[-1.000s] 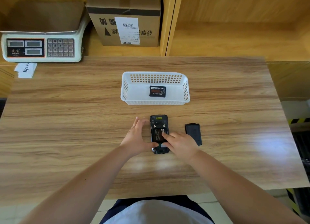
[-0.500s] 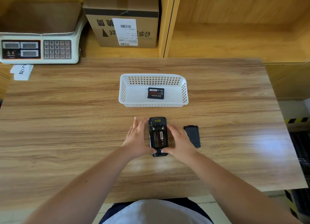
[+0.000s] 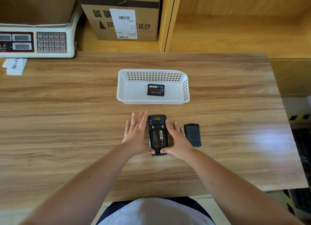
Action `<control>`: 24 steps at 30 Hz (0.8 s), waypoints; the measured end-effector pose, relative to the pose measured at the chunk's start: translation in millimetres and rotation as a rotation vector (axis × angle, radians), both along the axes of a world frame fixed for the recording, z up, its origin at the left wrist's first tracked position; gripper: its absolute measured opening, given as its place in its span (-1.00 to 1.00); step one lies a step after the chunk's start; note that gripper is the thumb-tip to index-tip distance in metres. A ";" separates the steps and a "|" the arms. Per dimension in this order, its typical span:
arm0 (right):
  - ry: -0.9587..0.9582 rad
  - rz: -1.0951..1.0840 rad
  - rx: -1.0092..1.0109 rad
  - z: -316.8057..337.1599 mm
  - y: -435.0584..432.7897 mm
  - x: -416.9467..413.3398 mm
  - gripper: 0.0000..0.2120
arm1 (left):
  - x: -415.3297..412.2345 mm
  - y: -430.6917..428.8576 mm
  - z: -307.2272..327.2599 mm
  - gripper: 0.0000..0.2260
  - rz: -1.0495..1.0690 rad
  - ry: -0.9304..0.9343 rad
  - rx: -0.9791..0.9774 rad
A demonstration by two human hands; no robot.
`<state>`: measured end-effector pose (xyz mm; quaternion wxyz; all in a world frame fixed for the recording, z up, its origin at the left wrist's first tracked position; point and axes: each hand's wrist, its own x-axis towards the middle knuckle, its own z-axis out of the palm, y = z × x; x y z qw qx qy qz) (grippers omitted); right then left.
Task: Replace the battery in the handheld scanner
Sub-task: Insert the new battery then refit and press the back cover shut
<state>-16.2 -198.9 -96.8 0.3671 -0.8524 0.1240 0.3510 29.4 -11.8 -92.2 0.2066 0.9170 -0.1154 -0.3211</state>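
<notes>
Since a second earlier the right hand (image 3: 176, 138) had left the battery (image 3: 158, 138) seated; both it and the left hand (image 3: 136, 137) flanked the scanner (image 3: 157, 122) open-fingered, thumbs at its base, cover (image 3: 192, 135) still off.

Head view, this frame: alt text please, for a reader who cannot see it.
Two bare hands, left hand and right hand, flank a face-down handheld scanner on a wooden table, its battery exposed. Its back cover lies to the right; a white basket beyond holds another battery.

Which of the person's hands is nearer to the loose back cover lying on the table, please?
Right. The right hand lies between the scanner and the back cover, nearly touching it; the left hand is beyond the scanner.
</notes>
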 end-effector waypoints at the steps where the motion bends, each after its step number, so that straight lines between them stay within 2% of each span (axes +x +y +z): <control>1: 0.010 0.001 0.007 -0.1 -0.4 0.2 0.14 | 0.1 0.1 -0.2 0.38 -0.016 0.006 -0.003; 8: 0.024 -0.024 0.054 -3.8 -3.2 -1.4 0.10 | -0.9 3.8 -0.7 0.26 -0.037 0.070 -0.046; 12: 0.002 -0.045 0.052 -6.4 -2.4 -4.1 0.10 | -4.1 1.2 12.6 0.17 0.004 0.166 -0.109; 24: -0.033 -0.117 0.008 -6.5 6.1 -2.6 0.07 | -8.6 2.5 -14.0 0.09 0.001 0.006 -0.083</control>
